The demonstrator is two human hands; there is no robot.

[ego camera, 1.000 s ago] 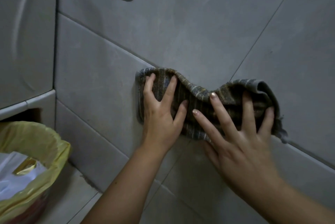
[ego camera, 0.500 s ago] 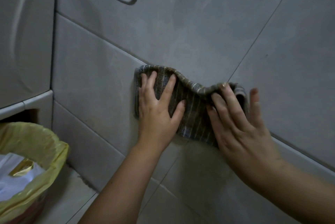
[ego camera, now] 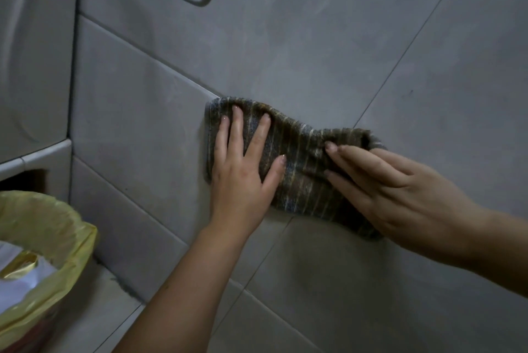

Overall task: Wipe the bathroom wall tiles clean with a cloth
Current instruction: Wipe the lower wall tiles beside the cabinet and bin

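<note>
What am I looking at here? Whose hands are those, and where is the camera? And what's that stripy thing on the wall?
There is no machine here, just a person cleaning. The camera sits on the person's head and looks forward and down, so you see their own two arms reaching out. The left hand and the right hand both lie flat, with straight fingers, pressing a stripy cloth against the grey wall tiles. Neither hand grabs the cloth; they only push it onto the wall to wipe it. The cloth is bunched up a little in the middle. Down in the left corner stands a bin with a yellow bag, with what looks like paper inside.
</note>
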